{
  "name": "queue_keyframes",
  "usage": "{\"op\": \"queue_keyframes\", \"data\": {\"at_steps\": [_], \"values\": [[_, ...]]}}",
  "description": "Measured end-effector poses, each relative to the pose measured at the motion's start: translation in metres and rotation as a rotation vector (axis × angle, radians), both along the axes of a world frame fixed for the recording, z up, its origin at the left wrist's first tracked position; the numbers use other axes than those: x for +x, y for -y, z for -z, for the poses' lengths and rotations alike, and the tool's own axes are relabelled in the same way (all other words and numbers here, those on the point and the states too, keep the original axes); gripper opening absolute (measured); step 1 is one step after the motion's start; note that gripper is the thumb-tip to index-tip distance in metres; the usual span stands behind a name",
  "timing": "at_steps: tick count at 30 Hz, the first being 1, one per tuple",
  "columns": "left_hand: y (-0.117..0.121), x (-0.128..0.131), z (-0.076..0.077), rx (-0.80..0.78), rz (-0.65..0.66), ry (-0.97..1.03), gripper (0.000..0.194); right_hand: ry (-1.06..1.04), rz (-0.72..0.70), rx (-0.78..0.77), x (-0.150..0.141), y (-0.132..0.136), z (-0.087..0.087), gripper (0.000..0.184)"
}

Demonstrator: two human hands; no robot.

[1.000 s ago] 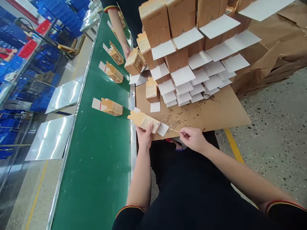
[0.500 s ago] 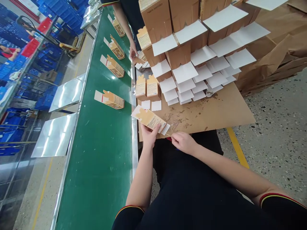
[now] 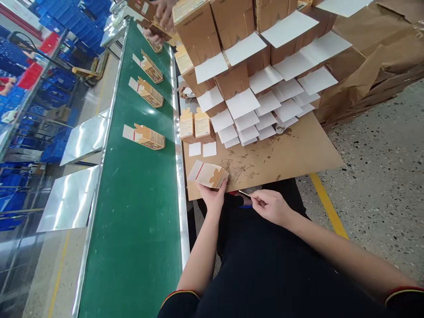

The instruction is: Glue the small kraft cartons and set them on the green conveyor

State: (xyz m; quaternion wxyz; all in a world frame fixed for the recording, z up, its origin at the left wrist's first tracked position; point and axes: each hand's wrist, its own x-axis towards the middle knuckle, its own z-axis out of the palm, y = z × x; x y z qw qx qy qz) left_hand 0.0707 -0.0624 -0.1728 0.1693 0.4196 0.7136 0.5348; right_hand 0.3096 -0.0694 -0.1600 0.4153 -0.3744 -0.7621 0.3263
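Observation:
My left hand (image 3: pixel 213 196) is closed round a small brown and tan printed carton (image 3: pixel 212 175), over the near-left edge of the brown cardboard sheet (image 3: pixel 281 154). Its white flap with a red line sticks out to the left. To the right, my right hand (image 3: pixel 272 205) pinches a thin light stick (image 3: pixel 244 193), whose tip points at the carton without touching it. Whether the stick has a brush end cannot be made out. Two more cartons (image 3: pixel 202 123) stand just beyond my left hand, white flaps folded out toward me.
A green conveyor belt (image 3: pixel 139 212) with a metal rim runs along the left, carrying several cartons (image 3: pixel 150 137) with raised flaps. Stacked cartons (image 3: pixel 198 33) with white flaps rise at the back. A co-worker's hands (image 3: pixel 162 17) hold cartons at the top. A small round glass-like object (image 3: pixel 280 128) sits by the stack.
My left hand has turned the carton so its near end flap no longer shows. My right hand with the stick has drawn away to the right. The co-worker's hands now hold cartons over the belt.

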Motion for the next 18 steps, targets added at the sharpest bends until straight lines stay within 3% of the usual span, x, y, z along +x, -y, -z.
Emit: {"op": "queue_keyframes", "data": {"at_steps": [5,8,11,15,18], "values": [[0.0,0.007,0.007,-0.045,-0.054,-0.071,0.083,-0.011,-0.033,-0.067,0.005,0.008,-0.001,0.021],[0.001,-0.008,0.001,-0.028,-0.052,-0.026,0.085,-0.011,-0.029,-0.097,0.012,0.009,-0.001,0.021],[0.009,-0.058,-0.015,0.012,-0.189,0.04,0.09,-0.029,0.054,-0.122,0.022,0.004,-0.003,0.022],[0.031,-0.154,-0.036,0.085,-0.443,0.06,0.1,-0.02,0.142,-0.149,0.033,-0.005,-0.005,0.02],[0.049,-0.202,-0.043,0.008,-0.508,0.106,0.106,-0.018,0.164,-0.168,0.034,-0.011,-0.008,0.019]]}}
